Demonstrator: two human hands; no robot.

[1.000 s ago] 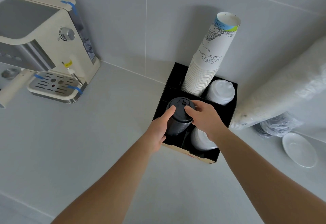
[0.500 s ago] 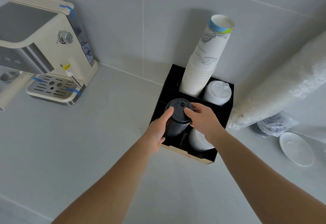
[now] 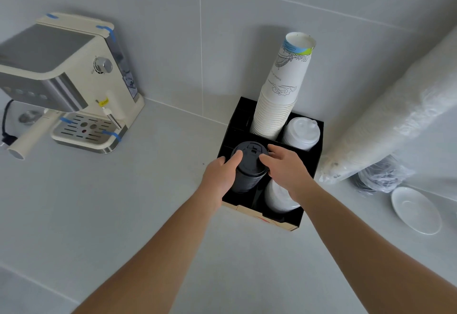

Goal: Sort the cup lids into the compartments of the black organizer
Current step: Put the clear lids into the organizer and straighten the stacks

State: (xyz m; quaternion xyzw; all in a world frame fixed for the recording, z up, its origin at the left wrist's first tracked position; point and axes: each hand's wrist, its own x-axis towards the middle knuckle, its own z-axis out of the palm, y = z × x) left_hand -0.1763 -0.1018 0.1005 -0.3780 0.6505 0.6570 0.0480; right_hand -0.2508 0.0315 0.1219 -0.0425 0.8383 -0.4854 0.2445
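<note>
Gripping the black lid stack (image 3: pixel 248 165) in the organizer (image 3: pixel 317 140), both hands' fingers (image 3: pixel 236 159) curl around it.

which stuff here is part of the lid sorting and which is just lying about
Part of the job:
- black lids, held by left hand and right hand
- organizer
- white lids, back
- white lids, front

Lying about:
- coffee machine
- paper cups
- wrapped sleeve
- saucer

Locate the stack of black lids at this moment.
In the head view, the stack of black lids stands in the front-left compartment of the black organizer, between the left hand and right hand, beside the front white lids.
</note>
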